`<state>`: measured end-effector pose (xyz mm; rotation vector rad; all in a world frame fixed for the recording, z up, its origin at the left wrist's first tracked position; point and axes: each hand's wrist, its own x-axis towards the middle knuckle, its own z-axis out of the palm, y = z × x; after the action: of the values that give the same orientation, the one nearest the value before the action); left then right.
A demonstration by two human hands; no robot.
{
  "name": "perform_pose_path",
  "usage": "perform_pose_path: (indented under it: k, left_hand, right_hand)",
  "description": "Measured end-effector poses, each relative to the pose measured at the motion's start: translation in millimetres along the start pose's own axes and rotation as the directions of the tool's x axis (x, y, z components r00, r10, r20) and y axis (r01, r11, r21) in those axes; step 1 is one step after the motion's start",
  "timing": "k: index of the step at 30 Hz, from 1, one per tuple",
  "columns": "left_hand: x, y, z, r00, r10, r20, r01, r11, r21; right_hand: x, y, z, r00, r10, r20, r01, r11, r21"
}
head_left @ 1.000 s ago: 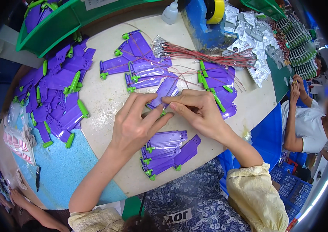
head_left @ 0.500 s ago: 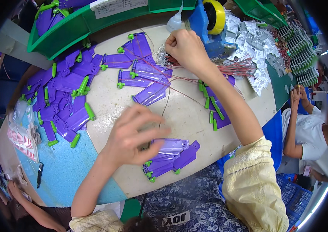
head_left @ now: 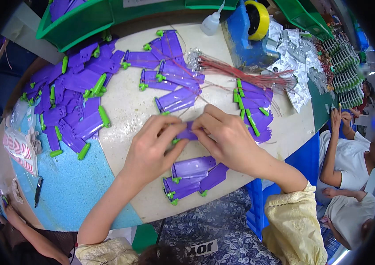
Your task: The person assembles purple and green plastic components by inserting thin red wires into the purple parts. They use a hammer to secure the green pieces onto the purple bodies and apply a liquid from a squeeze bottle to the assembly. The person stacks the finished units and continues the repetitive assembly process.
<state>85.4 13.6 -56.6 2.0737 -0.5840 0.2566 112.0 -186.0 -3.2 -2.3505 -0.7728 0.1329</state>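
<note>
Over the middle of the table, my left hand (head_left: 152, 143) is closed on a small purple plastic piece (head_left: 189, 132) with a green end. My right hand (head_left: 228, 137) pinches at the piece's right end, and its fingertips hide whatever else they hold. Just below lie several purple pieces with green ends (head_left: 192, 168). Beyond my hands, more purple pieces (head_left: 178, 98) are spread out, with thin wires across them. A bundle of red wires with silvery tips (head_left: 240, 75) lies farther back. Another purple and green group (head_left: 254, 104) is right of my right hand.
A large heap of purple pieces (head_left: 70, 95) covers the left side. At the back are a green bin (head_left: 81, 26), a white squeeze bottle (head_left: 211, 23) and a blue tape dispenser (head_left: 240, 39). Silvery parts (head_left: 300, 66) are piled at right. A black cutter (head_left: 39, 191) lies at left.
My right hand has come back from the wire bundle to the middle. My left hand, earlier blurred and loosely curled, now holds a purple piece against my right fingertips.
</note>
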Motion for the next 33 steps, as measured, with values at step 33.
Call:
perform_pose_path:
  k: [33]
  left_hand:
    - [33.5, -6.8, -5.3, 0.947, 0.228, 0.227, -0.251, 0.965, 0.078]
  right_hand:
    - [10.5, 40.4, -7.3, 0.93, -0.099, -0.355, 0.082, 0.995, -0.062]
